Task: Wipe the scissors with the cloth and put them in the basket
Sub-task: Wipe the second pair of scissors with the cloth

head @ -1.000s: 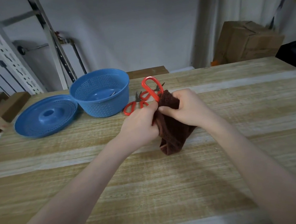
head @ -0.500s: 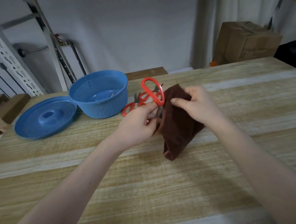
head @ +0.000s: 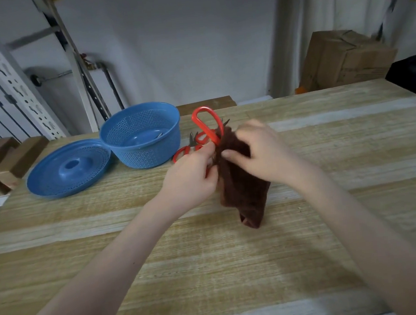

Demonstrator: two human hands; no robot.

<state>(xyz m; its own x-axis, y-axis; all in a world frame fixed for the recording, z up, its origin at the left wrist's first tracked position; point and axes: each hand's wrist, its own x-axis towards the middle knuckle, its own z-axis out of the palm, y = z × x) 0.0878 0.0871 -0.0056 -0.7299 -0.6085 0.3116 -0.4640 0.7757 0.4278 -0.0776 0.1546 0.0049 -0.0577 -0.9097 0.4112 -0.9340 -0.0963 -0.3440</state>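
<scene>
My left hand (head: 191, 176) grips a pair of red-handled scissors (head: 207, 124) by the lower handle, its upper loop sticking up above my fingers. My right hand (head: 262, 152) holds a dark brown cloth (head: 242, 187) pressed around the scissors' blades, which are hidden inside it. The cloth hangs down to the wooden table (head: 211, 258). A blue perforated basket (head: 141, 138) stands behind and to the left, with something metal inside. More red-handled scissors (head: 188, 149) lie on the table between the basket and my hands.
A blue perforated lid (head: 68, 168) lies left of the basket. Wooden blocks (head: 4, 161) sit at the table's left edge. A cardboard box (head: 345, 60) and a metal rack (head: 3, 75) stand beyond the table.
My right hand has slid the cloth back up along the blades toward the handles, closing the gap with my left hand. The scissors stay upright in my left hand.
</scene>
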